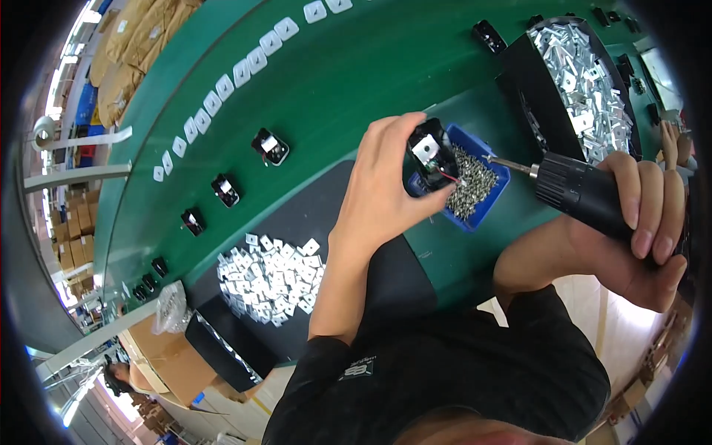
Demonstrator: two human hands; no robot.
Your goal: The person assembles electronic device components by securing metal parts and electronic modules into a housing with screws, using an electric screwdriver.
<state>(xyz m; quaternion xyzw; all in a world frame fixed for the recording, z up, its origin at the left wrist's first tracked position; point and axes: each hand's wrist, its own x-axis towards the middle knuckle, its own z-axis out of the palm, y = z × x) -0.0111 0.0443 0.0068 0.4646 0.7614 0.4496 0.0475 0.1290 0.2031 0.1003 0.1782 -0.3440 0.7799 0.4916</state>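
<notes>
While the left hand (386,167) grips the case (443,153), fingers at its far end and thumb at its near end, the open face is turned up to view, showing a pale plate (426,148) and a red wire (447,176) inside. The case is held up by the left part of the blue tray (491,204), hiding some of it; whether they touch cannot be told. The right hand (638,211) is wrapped round the black driver (578,189), whose bit (512,164) points left, its tip over the screws (475,185) and apart from the case; whether a screw sits on it is too small to tell.

The case looks light and stiff, likely moulded plastic, and its smooth walls could slip a little, so a pinch on the outer ends seems the sound hold: it leaves the opening free. The wire looks the fragile part, better kept clear of thumb and bit. The plate seems hard metal, best taken by its edges. The driver looks heavier and asks for a full grip round the body; the bit is slim and no place to hold.

Left of the hands, a heap of small plates (271,278) lies on the dark mat (400,278), and more cases (271,147) sit on the green bench (334,96); at right, a black bin (538,81) holds metal brackets (586,85)
</notes>
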